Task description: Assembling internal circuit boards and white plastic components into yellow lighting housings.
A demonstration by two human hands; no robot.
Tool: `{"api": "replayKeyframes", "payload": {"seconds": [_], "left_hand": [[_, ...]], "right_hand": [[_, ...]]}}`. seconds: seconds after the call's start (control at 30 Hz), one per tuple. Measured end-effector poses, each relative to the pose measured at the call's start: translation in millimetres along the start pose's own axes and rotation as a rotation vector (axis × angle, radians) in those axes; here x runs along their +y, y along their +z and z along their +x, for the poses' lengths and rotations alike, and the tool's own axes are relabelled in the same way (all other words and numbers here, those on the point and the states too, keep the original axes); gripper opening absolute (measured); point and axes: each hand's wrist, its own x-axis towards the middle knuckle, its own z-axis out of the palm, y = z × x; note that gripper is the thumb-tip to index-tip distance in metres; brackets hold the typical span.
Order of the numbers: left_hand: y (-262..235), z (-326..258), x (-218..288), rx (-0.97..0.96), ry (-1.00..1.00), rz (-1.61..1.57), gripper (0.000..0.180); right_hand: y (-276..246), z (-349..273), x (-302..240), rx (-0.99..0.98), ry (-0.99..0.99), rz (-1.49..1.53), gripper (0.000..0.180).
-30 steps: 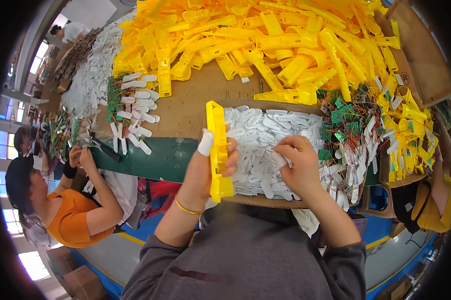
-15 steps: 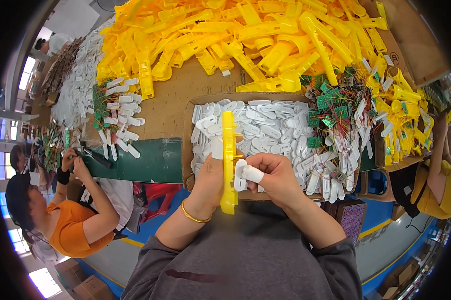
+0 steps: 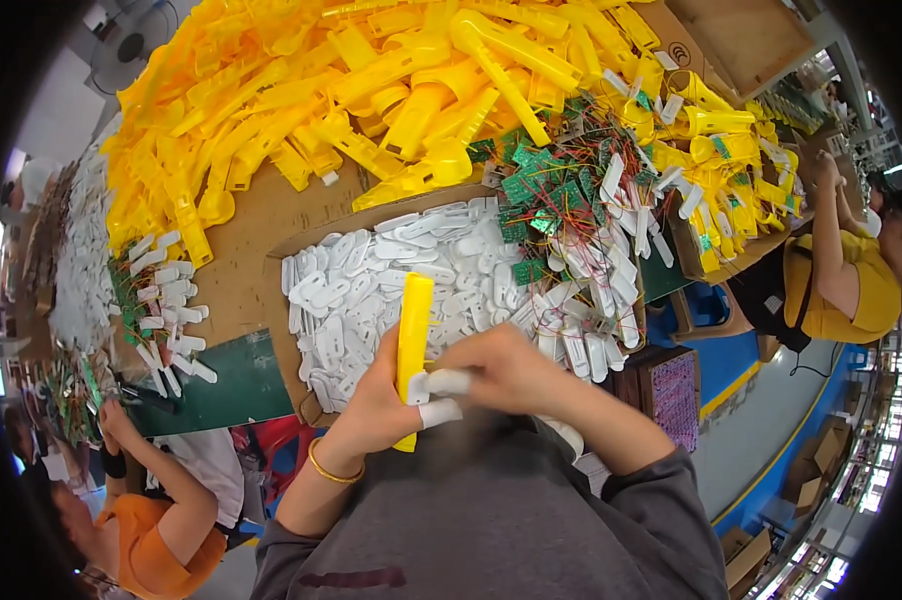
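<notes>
Your left hand (image 3: 371, 412) clamps its fingers around a yellow handle (image 3: 415, 320) at the box's (image 3: 287, 362) near edge. Your right hand (image 3: 506, 368) meets a small white piece (image 3: 418, 388) against it, grip too blurred to tell. Circuit boards (image 3: 543, 190) heap at the box's right end.

A round dark mark (image 3: 679, 54) is printed on the cardboard flap (image 3: 709, 72), too small to read.
</notes>
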Motion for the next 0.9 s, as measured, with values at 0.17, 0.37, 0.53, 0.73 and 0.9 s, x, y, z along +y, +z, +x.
{"api": "replayKeyframes", "payload": {"seconds": [0.17,0.37,0.53,0.73,0.9], "left_hand": [[-5,-3,2,0.256,-0.046,-0.338,0.064],[-11,-9,8,0.448,0.104,-0.313,0.064],[-4,-24,23,0.501,0.299,-0.251,0.055],[-14,-21,18,0.592,0.368,-0.180,0.052],[-15,-28,7,0.579,0.339,-0.252,0.053]], "right_hand": [[-62,9,18,0.304,-0.131,-1.185,0.023],[-75,16,20,0.260,-0.346,-1.011,0.021],[-21,30,-18,0.285,-0.544,-0.029,0.024],[27,43,-20,0.180,-0.437,0.148,0.029],[43,35,-15,0.244,-0.414,0.119,0.034]]}}
